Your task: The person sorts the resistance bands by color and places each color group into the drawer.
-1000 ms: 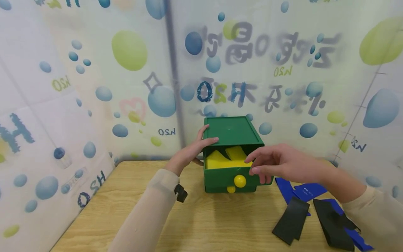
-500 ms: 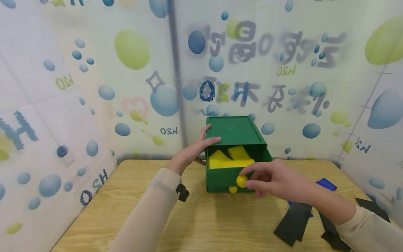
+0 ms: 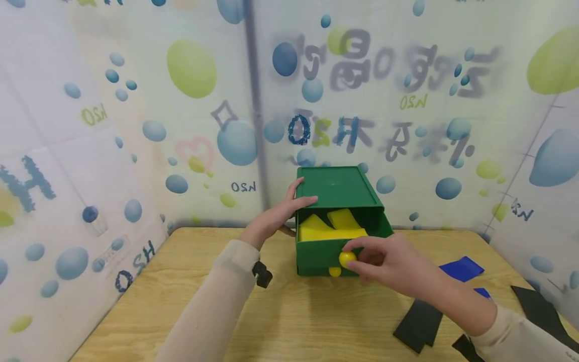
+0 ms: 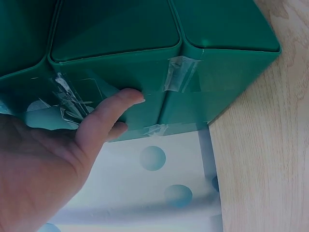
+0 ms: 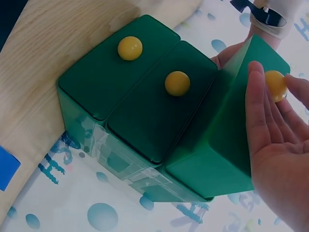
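A green drawer box (image 3: 336,187) stands on the table, its top drawer (image 3: 322,256) pulled partly out. Yellow flat pieces (image 3: 332,234) lie inside that drawer. My right hand (image 3: 400,266) pinches the round yellow drawer knob (image 3: 347,259) between thumb and index finger. The right wrist view shows this knob (image 5: 276,86) between the same fingers. At the box's upper left edge rests my left hand (image 3: 276,216), thumb on the top and other fingers along the side, partly hidden. In the left wrist view, a finger (image 4: 113,108) touches the taped green side.
Two lower drawers with yellow knobs (image 5: 177,83) look closed in the right wrist view. Blue flat pieces (image 3: 463,269) and black flat pieces (image 3: 418,324) lie at the table's right. A bubble-patterned curtain (image 3: 203,125) hangs behind the wooden table (image 3: 289,322).
My right hand has come down and left from beside the open drawer to its knob and now pinches it. The left hand has stayed on the box, and the drawer looks about equally open.
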### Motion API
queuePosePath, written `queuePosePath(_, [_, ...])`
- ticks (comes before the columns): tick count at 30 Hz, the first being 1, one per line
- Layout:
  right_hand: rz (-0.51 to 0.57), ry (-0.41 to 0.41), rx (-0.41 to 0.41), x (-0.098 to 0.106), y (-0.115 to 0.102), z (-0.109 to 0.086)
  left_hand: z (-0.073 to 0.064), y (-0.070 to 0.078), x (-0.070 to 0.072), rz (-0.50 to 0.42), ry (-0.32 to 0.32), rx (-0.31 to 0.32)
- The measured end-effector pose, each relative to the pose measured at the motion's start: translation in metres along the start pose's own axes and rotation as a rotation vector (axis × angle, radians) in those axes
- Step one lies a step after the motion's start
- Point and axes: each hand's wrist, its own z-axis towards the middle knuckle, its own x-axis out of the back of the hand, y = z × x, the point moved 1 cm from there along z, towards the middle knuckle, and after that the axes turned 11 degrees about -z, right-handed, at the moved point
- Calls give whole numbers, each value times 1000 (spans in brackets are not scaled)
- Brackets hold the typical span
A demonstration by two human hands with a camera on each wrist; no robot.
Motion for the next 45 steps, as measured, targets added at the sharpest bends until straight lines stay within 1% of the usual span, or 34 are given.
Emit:
queuePosePath(3, [-19,20,7,-1,0,1,1,-1,0,-6,-4,4])
queuePosePath(9, [-8,15,-34,0,0,4,1,0,-1,-6,-6,1])
queuePosePath(13, [-18,20,-46,1,0,7,1,0,-1,-4,-6,1])
queuePosePath(26, [33,51,-18,1,4,16,2,1,-1,-5,6,7])
queuePosePath(30, [65,42,-34,1,7,20,1,1,-2,-7,8,8])
queuePosePath(34, [81,38,-71,2,9,26,2,0,-2,-7,8,8])
queuePosePath(45, [69,43,-138,4,21,43,3,1,-2,-15,15,15])
